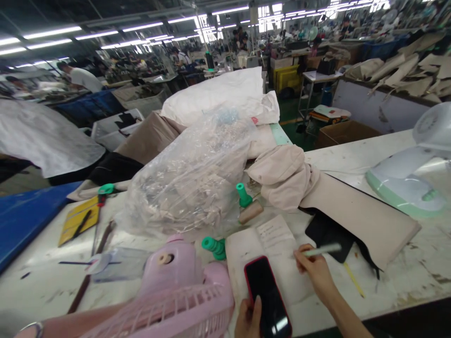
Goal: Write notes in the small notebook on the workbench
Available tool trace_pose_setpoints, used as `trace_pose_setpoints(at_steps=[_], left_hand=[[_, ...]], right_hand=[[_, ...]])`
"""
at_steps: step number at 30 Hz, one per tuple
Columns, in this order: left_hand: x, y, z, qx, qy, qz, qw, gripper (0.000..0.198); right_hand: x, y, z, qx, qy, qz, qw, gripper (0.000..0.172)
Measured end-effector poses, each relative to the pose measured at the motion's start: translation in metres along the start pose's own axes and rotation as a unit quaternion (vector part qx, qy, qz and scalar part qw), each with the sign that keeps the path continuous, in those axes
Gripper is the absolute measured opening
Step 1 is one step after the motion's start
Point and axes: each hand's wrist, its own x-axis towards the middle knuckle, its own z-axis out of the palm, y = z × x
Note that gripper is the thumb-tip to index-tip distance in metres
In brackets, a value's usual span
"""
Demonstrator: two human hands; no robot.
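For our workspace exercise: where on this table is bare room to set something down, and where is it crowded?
Bare table lies right of the right hand, below the tan cloth. Another bare strip runs between the cloth and the white fan. It is crowded around the notebook, plastic bag, pink fan and phone in the left hand.

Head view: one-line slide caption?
Left hand holds a dark phone; right hand holds a pen over an open notebook.

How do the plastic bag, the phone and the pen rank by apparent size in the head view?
1. Plastic bag, clearly largest.
2. Phone, though nearness to the camera enlarges it.
3. Pen, smallest.
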Motion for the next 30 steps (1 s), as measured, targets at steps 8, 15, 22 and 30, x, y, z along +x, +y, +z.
trace_pose_setpoints(at_steps=[8,15,22,30], left_hand=[[0.002,-0.008,0.014,0.051,0.031,-0.001,0.998,0.052],[0.003,-0.015,0.016,0.026,0.035,-0.012,0.999,0.046],[0.001,-0.012,0.016,0.016,0.039,-0.007,0.999,0.049],[-0.001,-0.013,0.014,-0.006,0.036,-0.015,0.999,0.051]], right_hand=[[0.026,0.020,0.012,-0.171,0.025,-0.087,0.981,0.039],[0.020,0.027,0.012,-0.269,0.073,-0.144,0.949,0.042],[0.020,0.030,0.015,-0.296,0.091,-0.168,0.936,0.043],[0.021,0.029,0.013,-0.293,0.094,-0.167,0.937,0.044]])
